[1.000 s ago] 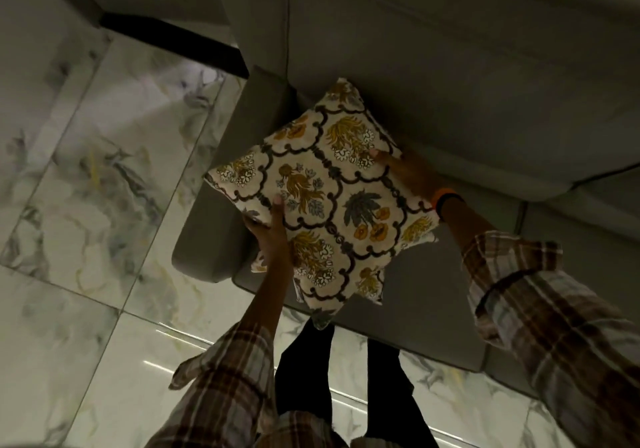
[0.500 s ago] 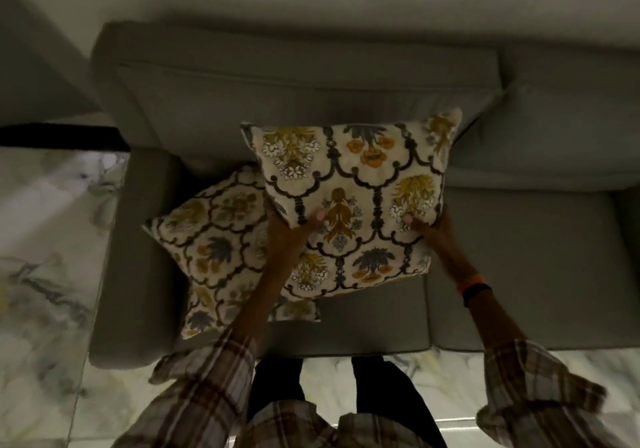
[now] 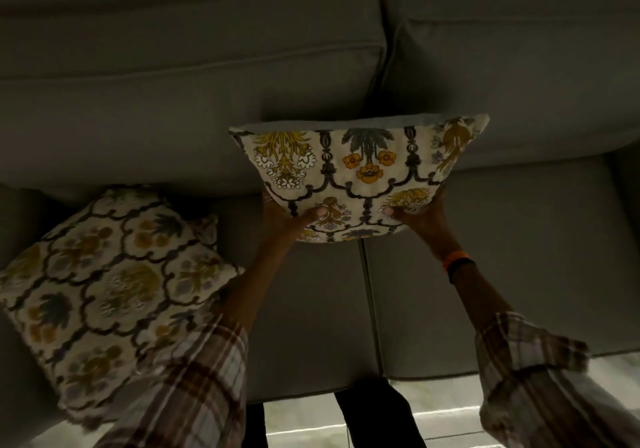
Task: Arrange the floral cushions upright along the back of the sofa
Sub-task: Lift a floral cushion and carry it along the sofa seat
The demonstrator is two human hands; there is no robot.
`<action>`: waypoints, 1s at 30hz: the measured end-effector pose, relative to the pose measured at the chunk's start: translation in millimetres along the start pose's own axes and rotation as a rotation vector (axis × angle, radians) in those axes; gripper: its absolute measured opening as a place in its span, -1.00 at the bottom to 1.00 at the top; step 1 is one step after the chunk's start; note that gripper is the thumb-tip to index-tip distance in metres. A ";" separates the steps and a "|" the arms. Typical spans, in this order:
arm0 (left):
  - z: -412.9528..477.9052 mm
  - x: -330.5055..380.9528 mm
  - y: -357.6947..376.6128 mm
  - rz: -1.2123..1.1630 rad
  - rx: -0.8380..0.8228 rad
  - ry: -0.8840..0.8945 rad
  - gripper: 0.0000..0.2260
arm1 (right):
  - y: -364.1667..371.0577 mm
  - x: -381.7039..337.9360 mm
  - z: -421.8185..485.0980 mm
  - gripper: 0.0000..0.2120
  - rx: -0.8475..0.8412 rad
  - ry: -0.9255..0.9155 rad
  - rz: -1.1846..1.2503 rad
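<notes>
Now, at the far left, a second floral cushion (image 3: 110,295) is seen lying flat and skewed on the seat beside the armrest, close to where it lay half a second ago; one second ago it was not visible. Its lower right corner is covered by the plaid sleeve (image 3: 194,378) of the left arm.

Further right, the left hand (image 3: 287,221) is closed on the lower left edge of the held cushion (image 3: 349,174), the thumb pressed onto the patterned face and the other fingers hidden behind the fabric. This cushion is held up above the seat, in front of the seam between the two back pads of the grey sofa (image 3: 173,101), its top edge close to the backrest; actual contact cannot be judged. Compared with half a second ago, it has been carried further toward the backrest and raised more upright, so that its thin top edge is now seen. A second ago it was held tilted over the armrest end.

To the right, the right hand (image 3: 420,217) is clamped on the lower right edge in the same way, thumb in front. An orange and black wristband (image 3: 457,262) is worn on that wrist.
</notes>
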State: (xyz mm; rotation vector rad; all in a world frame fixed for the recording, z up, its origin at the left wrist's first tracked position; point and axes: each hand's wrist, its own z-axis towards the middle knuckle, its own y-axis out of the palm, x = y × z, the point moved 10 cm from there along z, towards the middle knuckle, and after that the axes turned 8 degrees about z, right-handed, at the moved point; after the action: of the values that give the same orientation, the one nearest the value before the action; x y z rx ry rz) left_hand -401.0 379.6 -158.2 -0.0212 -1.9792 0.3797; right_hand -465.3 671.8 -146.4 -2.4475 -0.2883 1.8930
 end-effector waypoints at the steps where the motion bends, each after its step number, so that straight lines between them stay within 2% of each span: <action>1: 5.5 -9.5 10.2 -0.008 -0.021 -0.030 0.04 | -2.5 11.8 8.7 -0.03 -0.008 -0.020 -0.016; 3: 11.5 -30.3 28.3 -0.036 -0.103 -0.106 0.21 | -2.7 33.8 21.6 -0.05 -0.070 -0.038 -0.058; 5: 18.7 -54.6 35.3 -0.051 -0.124 -0.135 0.24 | -2.9 49.3 31.4 -0.02 -0.098 -0.025 -0.065; 9: 17.8 -50.3 30.3 -0.029 0.006 -0.113 0.20 | -9.9 56.0 38.8 -0.06 -0.053 -0.002 -0.026; 12: 15.3 -51.4 30.8 -0.029 0.029 -0.104 0.15 | -12.7 64.6 31.4 -0.09 0.008 0.033 -0.020; 16: 12.7 -55.4 21.1 0.037 0.088 -0.097 0.13 | -3.4 71.6 8.0 0.01 0.104 0.098 -0.064; 19: -5.5 -55.7 6.1 0.113 0.099 -0.104 -0.05 | 19.0 88.7 -37.9 0.08 0.223 0.312 -0.111; 20: -16.8 -56.3 -0.1 0.161 0.093 -0.132 -0.10 | 32.3 99.0 -57.7 0.08 0.235 0.417 -0.122; 22: -42.2 -61.4 -27.5 0.267 0.102 -0.141 -0.14 | 80.3 113.2 -90.3 -0.08 0.157 0.515 -0.168; 24: -64.7 -70.2 -69.7 0.374 0.141 -0.062 -0.25 | 144.3 109.0 -111.4 -0.31 0.020 0.461 -0.267; 25: -75.6 -74.2 -91.9 0.435 0.179 -0.025 -0.37 | 172.7 104.3 -117.5 -0.38 -0.033 0.417 -0.311; 27: -96.5 -89.7 -152.0 0.553 0.301 0.038 -0.64 | 237.9 83.8 -124.5 -0.46 -0.106 0.334 -0.339; 28: -108.4 -97.3 -182.8 0.591 0.376 0.059 -0.71 | 269.2 72.7 -124.3 -0.48 -0.137 0.288 -0.338; 30: -134.7 -116.8 -243.5 0.606 0.519 0.017 -0.71 | 327.1 52.1 -118.7 -0.51 -0.199 0.226 -0.298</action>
State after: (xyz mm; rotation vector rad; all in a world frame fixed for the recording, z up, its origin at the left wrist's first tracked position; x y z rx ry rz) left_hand -193.2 161.3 -143.6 -0.2946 -1.7715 1.2687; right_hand -297.5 369.5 -211.3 -2.5324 -0.8130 1.5189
